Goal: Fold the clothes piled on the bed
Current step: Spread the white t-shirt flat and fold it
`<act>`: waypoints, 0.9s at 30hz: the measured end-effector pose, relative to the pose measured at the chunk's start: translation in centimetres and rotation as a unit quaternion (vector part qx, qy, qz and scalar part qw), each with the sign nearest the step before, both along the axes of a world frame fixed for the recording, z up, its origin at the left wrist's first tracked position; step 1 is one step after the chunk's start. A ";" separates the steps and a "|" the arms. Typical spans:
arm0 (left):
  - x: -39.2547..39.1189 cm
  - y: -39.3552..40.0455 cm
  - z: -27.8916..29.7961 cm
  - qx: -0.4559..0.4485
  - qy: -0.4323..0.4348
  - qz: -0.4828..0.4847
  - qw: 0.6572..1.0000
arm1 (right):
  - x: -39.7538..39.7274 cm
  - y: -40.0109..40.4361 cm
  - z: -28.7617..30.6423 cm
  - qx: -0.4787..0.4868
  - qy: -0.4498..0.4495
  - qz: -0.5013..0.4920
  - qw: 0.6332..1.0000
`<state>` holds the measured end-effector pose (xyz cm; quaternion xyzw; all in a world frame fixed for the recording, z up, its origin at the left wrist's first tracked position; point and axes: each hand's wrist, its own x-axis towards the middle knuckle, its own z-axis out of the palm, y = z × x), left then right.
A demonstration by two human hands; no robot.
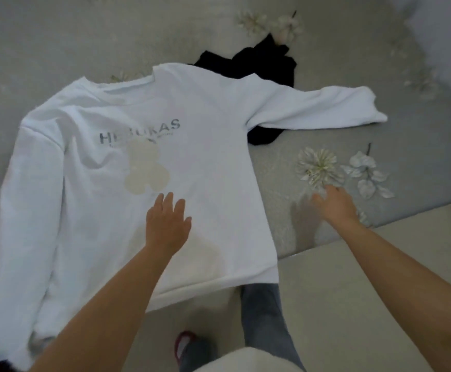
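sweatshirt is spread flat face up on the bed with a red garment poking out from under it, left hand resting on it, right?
Not quite: the garment under the sweatshirt is black, not red, as the head view shows. The rest stands: it lies flat, print up, on the bed, the left hand resting on it.

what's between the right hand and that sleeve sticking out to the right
Nothing visible. The right hand is over bare bed cover near a printed flower, and only open cover separates it from the white sweatshirt's outstretched sleeve. The black garment lies partly under that sleeve, not in the path. The left hand rests flat on the white sweatshirt.
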<state>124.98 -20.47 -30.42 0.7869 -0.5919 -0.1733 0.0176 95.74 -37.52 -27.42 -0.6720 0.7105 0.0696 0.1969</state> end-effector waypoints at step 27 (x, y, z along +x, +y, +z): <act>-14.8 -40.7 -7.6 0.083 -0.046 -0.097 0.991 | -8.3 -38.5 -9.1 -0.051 -0.312 -0.262 0.912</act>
